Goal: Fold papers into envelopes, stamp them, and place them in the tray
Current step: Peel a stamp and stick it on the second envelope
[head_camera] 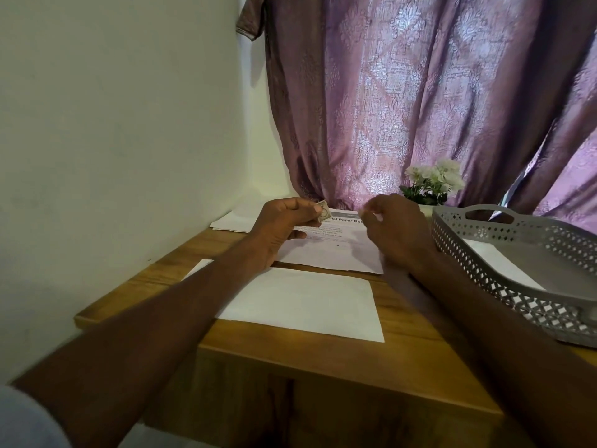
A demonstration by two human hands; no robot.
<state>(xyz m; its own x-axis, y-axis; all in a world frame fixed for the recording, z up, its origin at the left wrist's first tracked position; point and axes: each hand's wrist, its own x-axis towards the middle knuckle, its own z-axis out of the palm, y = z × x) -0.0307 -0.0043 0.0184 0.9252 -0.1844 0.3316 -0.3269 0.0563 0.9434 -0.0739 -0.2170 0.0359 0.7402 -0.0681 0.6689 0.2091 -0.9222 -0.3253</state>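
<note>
Step judged: stamping. The folded plain white paper envelope (300,305) lay flat on the wooden table (323,363) at 6 o'clock of both hands, unstamped. Left hand (284,227) pinched a small pale postage stamp (323,212) between thumb and curled fingers. Right hand (397,227), at 3 o'clock of the stamp, had its fingers curled; whether they pinched something, perhaps backing, I could not tell. Next: press the stamp onto an envelope corner. Grey perforated plastic tray (517,273) stood at 3 o'clock, a white sheet inside.

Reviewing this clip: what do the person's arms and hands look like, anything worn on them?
Both forearms are bare up to the left hand and right hand; no gloves, watch or rings show. A pale grey-blue sleeve shows at the lower left corner, at the left upper arm. No right sleeve is in view.
</note>
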